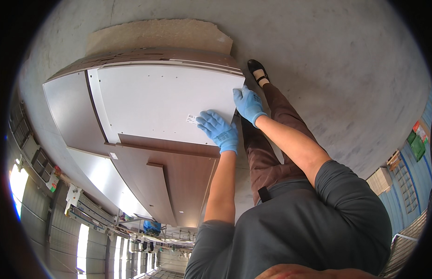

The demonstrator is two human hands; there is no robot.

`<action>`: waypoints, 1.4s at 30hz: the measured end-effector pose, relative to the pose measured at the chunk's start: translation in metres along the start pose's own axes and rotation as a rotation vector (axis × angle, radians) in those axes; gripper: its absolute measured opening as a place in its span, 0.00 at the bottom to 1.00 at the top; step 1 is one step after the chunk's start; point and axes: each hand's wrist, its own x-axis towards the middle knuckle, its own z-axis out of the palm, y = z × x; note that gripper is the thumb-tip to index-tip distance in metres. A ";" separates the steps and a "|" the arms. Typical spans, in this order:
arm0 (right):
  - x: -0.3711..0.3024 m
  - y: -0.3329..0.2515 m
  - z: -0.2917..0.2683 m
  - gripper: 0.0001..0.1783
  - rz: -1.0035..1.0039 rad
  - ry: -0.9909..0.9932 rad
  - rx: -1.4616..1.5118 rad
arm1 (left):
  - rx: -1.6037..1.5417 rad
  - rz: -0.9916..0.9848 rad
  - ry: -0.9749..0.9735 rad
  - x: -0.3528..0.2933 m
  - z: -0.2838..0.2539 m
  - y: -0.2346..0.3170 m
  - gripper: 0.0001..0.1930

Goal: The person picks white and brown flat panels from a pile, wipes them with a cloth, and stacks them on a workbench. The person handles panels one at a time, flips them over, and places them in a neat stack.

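A white panel [151, 100] with small drilled holes lies on top of a stack of brown and white boards. My left hand [218, 130], in a light blue glove, rests on it with the fingers laid out. Its fingertips touch a small white printed label [192, 119] and cover part of it. My right hand [249, 104], gloved alike, is closed around the panel's right edge near the corner, the thumb on top. The fingers under that edge are hidden.
Brown wood-look boards [188, 172] and a narrow brown strip [162, 186] lie beside the white panel. Torn brown cardboard [165, 35] lies beyond the stack on the grey concrete floor [346, 69]. Machinery [86, 211] stands at lower left, a green bag [416, 146] at far right.
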 end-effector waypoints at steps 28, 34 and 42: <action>0.005 0.007 -0.021 0.27 -0.015 -0.153 0.157 | 0.148 -0.084 -0.022 0.004 0.019 0.007 0.62; 0.010 0.012 -0.013 0.29 -0.030 -0.130 0.134 | 0.073 -0.074 -0.050 0.003 0.011 0.006 0.63; 0.010 0.015 -0.010 0.30 -0.051 -0.105 0.052 | -0.529 -0.360 0.343 -0.032 0.003 0.000 0.56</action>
